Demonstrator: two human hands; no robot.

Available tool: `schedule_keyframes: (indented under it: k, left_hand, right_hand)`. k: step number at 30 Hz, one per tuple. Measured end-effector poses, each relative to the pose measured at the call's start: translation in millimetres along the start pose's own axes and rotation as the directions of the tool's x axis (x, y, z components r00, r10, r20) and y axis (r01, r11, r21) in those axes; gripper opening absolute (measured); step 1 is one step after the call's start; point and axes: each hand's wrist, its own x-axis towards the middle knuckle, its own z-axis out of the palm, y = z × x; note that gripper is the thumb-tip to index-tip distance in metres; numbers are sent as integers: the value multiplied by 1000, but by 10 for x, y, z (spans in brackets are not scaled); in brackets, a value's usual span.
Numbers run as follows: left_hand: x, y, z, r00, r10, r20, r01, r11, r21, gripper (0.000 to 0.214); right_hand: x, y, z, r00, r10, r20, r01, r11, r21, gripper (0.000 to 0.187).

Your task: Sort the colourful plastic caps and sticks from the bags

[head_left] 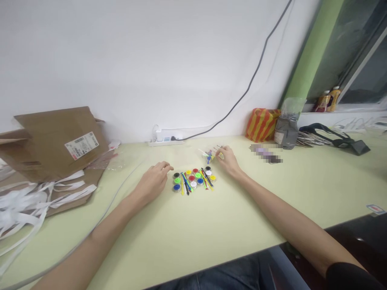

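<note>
Pinched close, the thumb and forefinger of the right hand (229,160) meet at a small jumbled pile (208,157) in the head view; whether they hold a piece cannot be told. Half-curled and apparently holding nothing, the left hand (154,181) is just beside the coloured discs (192,178), with arrow-shaped strips (185,183) among them. For such slim pieces, a light fingertip pinch, one at a time, would likely disturb least. The pale green tabletop (193,237) meets a white wall (181,60); a carton (48,141) stands left, a striped bag (262,124) right.
</note>
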Motion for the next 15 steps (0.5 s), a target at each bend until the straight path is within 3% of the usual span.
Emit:
schedule_keyframes:
  k: [8, 15]
  left_hand:
    - [0, -262, 176, 994, -65, 84, 64, 998, 15, 68]
    - [54, -283, 294, 982, -7, 187, 33, 990, -136, 52]
  right_hand:
    - [-3, 14, 51, 998, -30, 55, 30, 1000, 8, 17]
    - [-51, -55, 119, 989, -93, 111, 89, 995, 47, 17]
